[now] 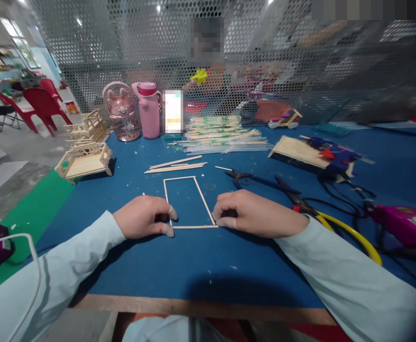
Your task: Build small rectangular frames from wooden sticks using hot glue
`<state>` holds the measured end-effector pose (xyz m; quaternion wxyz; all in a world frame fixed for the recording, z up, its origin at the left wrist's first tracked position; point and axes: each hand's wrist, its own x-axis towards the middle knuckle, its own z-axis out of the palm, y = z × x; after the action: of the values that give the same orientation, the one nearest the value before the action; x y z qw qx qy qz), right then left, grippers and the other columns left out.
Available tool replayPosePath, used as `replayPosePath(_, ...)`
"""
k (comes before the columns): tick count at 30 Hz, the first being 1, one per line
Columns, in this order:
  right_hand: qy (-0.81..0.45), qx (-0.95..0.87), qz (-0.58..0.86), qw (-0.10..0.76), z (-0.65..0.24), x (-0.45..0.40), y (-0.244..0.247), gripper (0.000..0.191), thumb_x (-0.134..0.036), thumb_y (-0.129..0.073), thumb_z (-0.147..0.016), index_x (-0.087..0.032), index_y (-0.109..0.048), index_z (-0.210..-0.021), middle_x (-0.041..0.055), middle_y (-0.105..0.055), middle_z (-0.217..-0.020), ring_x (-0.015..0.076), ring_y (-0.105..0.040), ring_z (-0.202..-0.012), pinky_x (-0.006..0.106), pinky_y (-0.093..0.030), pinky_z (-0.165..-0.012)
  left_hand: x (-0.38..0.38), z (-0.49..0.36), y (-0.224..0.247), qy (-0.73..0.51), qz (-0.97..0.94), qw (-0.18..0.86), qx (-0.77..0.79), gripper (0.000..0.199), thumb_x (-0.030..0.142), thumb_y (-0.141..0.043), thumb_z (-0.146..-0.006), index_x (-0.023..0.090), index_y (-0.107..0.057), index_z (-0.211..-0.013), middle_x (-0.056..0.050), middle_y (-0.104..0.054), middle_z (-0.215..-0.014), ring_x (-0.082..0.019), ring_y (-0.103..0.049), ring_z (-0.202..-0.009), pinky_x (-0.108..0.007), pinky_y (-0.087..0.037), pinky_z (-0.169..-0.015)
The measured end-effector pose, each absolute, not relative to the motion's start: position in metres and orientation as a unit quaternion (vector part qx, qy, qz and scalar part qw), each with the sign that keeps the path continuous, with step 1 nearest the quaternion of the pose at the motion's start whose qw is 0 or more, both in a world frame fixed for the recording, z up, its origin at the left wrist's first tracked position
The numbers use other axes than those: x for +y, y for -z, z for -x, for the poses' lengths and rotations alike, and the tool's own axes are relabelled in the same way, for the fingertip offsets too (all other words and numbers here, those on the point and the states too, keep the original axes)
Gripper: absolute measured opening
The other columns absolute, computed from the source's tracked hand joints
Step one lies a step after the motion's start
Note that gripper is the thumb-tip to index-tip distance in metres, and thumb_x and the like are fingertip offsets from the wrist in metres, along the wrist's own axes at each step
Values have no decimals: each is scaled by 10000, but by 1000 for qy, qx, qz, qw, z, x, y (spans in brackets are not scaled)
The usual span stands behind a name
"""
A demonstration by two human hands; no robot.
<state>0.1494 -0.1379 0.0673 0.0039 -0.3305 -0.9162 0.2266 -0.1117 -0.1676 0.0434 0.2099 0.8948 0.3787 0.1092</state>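
Note:
A four-sided frame of thin wooden sticks [195, 227] lies flat on the blue table top. My left hand [144, 216] pinches its near left corner between thumb and fingers. At the near right corner, my right hand [245, 213] has its thumb and fingertips closed on the stick ends. Both hands wear pale coverings on some fingertips. Just beyond the frame lie several loose wooden sticks [175, 167]. Pliers [261, 183] rest past my right hand, and scissors with yellow handles [350, 232] lie beside my right forearm.
Small wooden furniture models [86, 161] stand at the left. Two pink bottles [149, 111], a lit phone [172, 111] and bundled sticks [218, 130] line the perforated metal screen [140, 52]. On the right, a dark blue glue gun [339, 154] leans over a wooden panel [296, 151], among black cables.

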Motion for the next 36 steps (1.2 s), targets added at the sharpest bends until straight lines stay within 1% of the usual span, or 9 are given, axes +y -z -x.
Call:
replayPosePath(9,-222,-917,331,15,-148,-138,-68,125,-223,-532,-765,-174,-645,-742,37,-630,-801,147,-568,-735,257,-411,-685,-168,112,-44,-120,-904,220,346,245,390,-624,-766,167,-653,-863,-32,-652,-808,-128,-584,-721,-213,-413,-657)
replayPosePath(14,-223,-912,344,24,-153,-139,-74,103,-238,-557,-751,-171,-635,-737,36,-626,-793,147,-564,-709,262,-422,-668,-169,112,-46,-111,-907,214,345,256,390,-622,-767,162,-657,-877,-34,-647,-773,-126,-575,-682,-212,-411,-630)
replayPosePath(16,-234,-913,333,24,-153,-140,-75,110,-219,-568,-742,-168,-651,-794,40,-625,-817,152,-570,-741,264,-427,-695,-169,112,-46,-109,-909,213,342,259,392,-617,-772,164,-658,-886,-34,-649,-777,-125,-575,-683,-211,-411,-630)
replayPosePath(21,-228,-931,282,47,-146,-143,-71,346,-113,-447,-793,-196,-637,-1070,64,-600,-918,154,-568,-841,269,-419,-763,-171,110,-46,-98,-907,207,354,281,420,-599,-780,169,-655,-893,-37,-654,-812,-141,-591,-731,-225,-419,-660)
replayPosePath(24,-217,-932,287,39,-143,-143,-69,346,-103,-420,-806,-187,-655,-1046,72,-596,-900,159,-568,-832,276,-422,-763,-180,102,-48,-89,-892,160,413,353,501,-576,-765,183,-654,-898,-37,-641,-800,-160,-587,-706,-249,-410,-629)
replayPosePath(27,-221,-929,292,44,-144,-143,-71,291,-122,-458,-799,-180,-664,-996,69,-600,-901,165,-567,-851,282,-421,-787,-190,94,-50,-79,-882,134,444,322,493,-545,-790,200,-647,-873,-30,-636,-797,-163,-585,-692,-251,-394,-596)
replayPosePath(29,-226,-929,290,51,-145,-145,-73,224,-159,-520,-779,-185,-667,-946,63,-598,-899,168,-564,-853,282,-421,-790,-194,91,-51,-77,-885,134,439,316,489,-549,-789,204,-628,-901,-23,-634,-791,-160,-583,-686,-248,-388,-587)
replayPosePath(32,-222,-931,285,46,-143,-148,-74,184,-222,-584,-758,-190,-672,-917,52,-580,-861,161,-559,-804,272,-422,-749,-192,93,-53,-86,-882,141,442,436,552,-581,-734,194,-588,-983,-15,-623,-765,-155,-571,-655,-246,-382,-572)
replayPosePath(36,-193,-939,282,39,-136,-151,-68,156,-238,-564,-782,-192,-683,-871,40,-549,-795,144,-538,-722,252,-407,-669,-184,99,-51,-85,-875,167,447,459,584,-607,-687,186,-605,-915,-6,-609,-722,-143,-554,-621,-238,-372,-559)
